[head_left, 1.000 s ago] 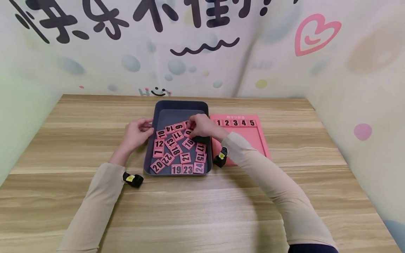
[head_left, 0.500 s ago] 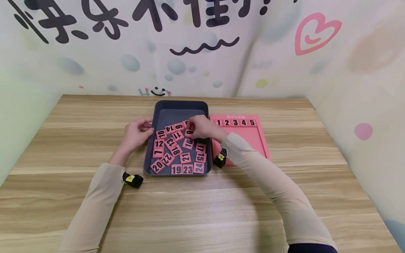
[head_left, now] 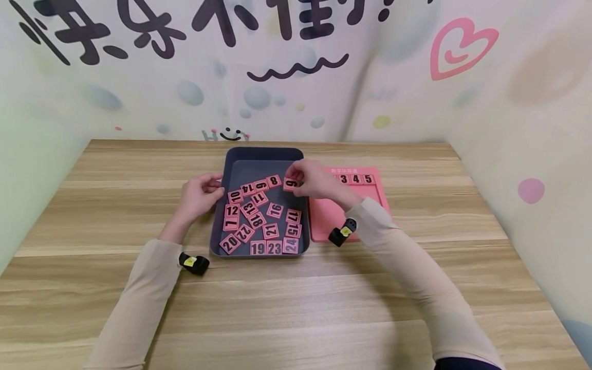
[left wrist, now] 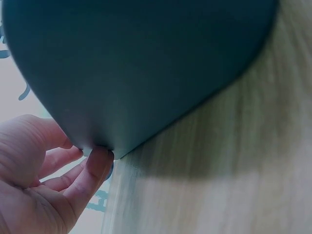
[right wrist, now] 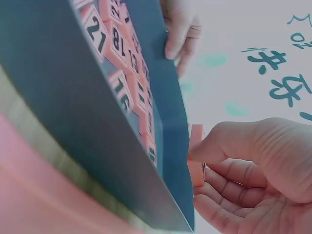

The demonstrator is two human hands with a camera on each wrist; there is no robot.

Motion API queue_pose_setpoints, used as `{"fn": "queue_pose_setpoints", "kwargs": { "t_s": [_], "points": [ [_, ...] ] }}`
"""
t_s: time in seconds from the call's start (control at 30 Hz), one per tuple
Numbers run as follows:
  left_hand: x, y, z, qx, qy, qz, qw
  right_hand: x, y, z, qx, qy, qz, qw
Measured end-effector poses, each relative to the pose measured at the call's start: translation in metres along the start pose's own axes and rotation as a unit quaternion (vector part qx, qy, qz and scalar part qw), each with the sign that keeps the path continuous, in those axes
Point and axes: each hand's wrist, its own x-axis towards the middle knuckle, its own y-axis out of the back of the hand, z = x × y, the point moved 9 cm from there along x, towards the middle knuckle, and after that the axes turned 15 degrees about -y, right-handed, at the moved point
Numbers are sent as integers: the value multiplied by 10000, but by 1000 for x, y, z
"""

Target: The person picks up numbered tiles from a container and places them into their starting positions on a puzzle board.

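A pink number tile (head_left: 290, 184), marked with what looks like a 6 or 9, is pinched between the thumb and fingers of my right hand (head_left: 312, 179). It is above the right rim of the dark grey tray (head_left: 259, 160); the right wrist view shows the tile (right wrist: 196, 168) edge-on. Several more pink number tiles (head_left: 256, 221) lie in the tray at various angles. At the tray's left side, my left hand (head_left: 199, 195) holds its edge with thumb and fingertips. Right of the tray lies a pink board (head_left: 330, 221), partly covered by my right hand and forearm.
Along the board's top row sit number tiles (head_left: 356, 179); 3, 4 and 5 are readable, and those farther left are hidden by my hand. Everything rests on a wood-grain table (head_left: 287, 308). A printed wall (head_left: 296, 103) stands behind it.
My right hand has lifted the tile out from among the others and carried it right to the tray's rim, uncovering the 8 tile. My left hand stays at the tray.
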Motion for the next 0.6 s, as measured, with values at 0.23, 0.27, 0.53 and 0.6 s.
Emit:
{"fn": "queue_pose_setpoints", "kwargs": {
  "t_s": [0.23,0.27,0.53,0.6],
  "points": [
    [0,-1,-1,-44,50,-24,10000,-19,24,25,161,-52,316,9994],
    [0,-1,0,-46,54,-27,10000,-21,27,30,166,-44,340,9993],
    [0,0,2,-5,-46,-1,10000,-29,28,63,113,-84,329,9994],
    [0,-1,1,4,-43,-3,10000,-30,26,68,49,-67,362,9993]
  ]
}}
